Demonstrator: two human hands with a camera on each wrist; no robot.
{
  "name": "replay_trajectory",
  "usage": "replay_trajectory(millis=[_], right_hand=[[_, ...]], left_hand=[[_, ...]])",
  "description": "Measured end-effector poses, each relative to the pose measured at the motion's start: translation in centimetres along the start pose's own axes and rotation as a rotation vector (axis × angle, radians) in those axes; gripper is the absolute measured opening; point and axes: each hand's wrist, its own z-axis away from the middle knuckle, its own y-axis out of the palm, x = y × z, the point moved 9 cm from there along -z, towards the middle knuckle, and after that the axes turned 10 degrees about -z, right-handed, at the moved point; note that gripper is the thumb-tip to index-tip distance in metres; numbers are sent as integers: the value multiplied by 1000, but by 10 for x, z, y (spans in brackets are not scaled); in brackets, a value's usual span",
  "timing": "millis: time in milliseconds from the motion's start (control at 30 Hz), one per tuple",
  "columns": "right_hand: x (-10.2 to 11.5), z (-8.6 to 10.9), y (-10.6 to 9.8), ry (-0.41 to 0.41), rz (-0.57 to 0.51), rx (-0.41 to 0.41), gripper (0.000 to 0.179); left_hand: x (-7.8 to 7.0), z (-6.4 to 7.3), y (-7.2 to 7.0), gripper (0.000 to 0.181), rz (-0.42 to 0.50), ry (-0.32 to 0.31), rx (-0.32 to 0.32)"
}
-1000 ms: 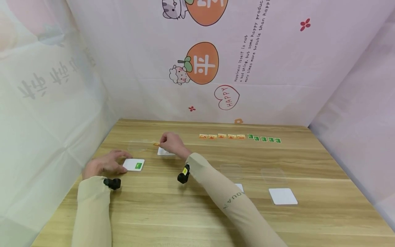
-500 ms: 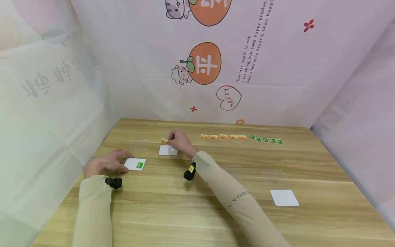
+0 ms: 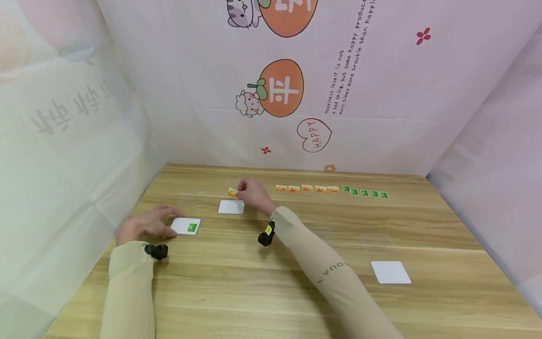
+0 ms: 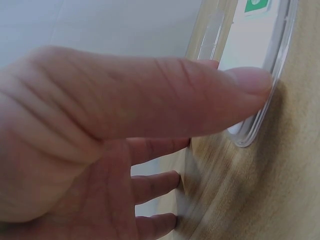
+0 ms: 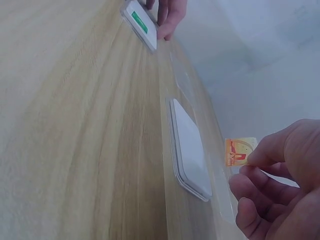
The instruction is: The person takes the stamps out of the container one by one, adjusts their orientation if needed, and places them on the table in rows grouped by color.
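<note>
My left hand grips the left end of a flat clear case with a white insert, thumb on one edge and index finger across from it. A small green picture card lies on that insert's right part. Between thumb and index finger, my right hand pinches a small orange picture card, raised just beyond a second white-filled case. In the right wrist view this second case bears no picture. The orange card's lower corner is hidden by my fingertips.
Clear lids lie behind the cases. A row of orange cards and a row of green cards lie at the back. Farther right are another white-filled case and its clear lid. Fabric walls enclose the wooden table.
My right hand has moved to the right with the orange card, uncovering the second white-filled case. My left hand stays at its case.
</note>
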Motion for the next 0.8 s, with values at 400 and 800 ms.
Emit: replay_trajectory(millis=[400,800], right_hand=[[-9,0,-8,23,-24,6,13],[-16,-5,-18,10,6,-17,13]], left_hand=[[0,0,0,57,-11,1,-6],[2,0,-2,57,-28,3,-18]])
